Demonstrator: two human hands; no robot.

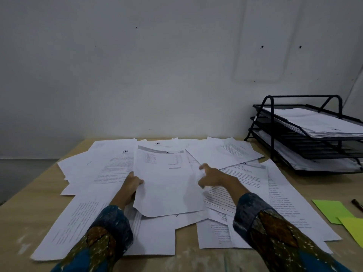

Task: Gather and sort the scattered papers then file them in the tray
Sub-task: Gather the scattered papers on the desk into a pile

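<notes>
Sleeves (110, 230) low | left hand (130, 186) grip pinching sheet (169, 183) edge | right hand (215, 177) fingers spread over papers (255, 185)

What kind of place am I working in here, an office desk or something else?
Probably a plain office or home study desk. A black tiered paper tray stands at the right against a bare white wall, printed sheets cover the wooden tabletop, and green and yellow sticky notes lie nearby.
</notes>
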